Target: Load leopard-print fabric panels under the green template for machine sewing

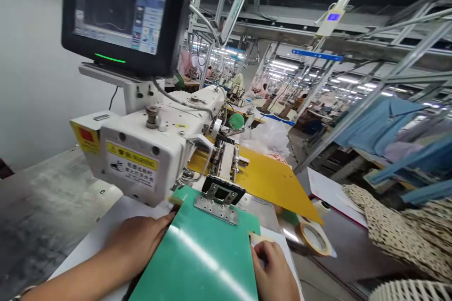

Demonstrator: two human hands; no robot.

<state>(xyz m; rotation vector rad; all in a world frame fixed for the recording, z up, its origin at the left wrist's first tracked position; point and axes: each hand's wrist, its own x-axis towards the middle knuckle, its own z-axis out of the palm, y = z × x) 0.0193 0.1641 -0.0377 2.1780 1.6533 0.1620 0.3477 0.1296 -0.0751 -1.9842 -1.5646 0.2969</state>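
Observation:
A glossy green template board [205,254] lies on the white work surface under the head of a white sewing machine [148,150]. A metal bracket [216,209] is fixed to the board's far end, beside a black frame clamp [222,191]. My left hand [139,240] lies flat against the board's left edge, fingers together. My right hand [273,268] grips the board's right edge, with the fingers curled near a strip of tan tape [259,237].
A yellow board [271,183] lies behind the clamp. A roll of tape [314,239] sits to the right. Patterned fabric [402,230] is piled at far right, blue garments [381,124] hang above it. A touchscreen monitor [120,14] is mounted over the machine.

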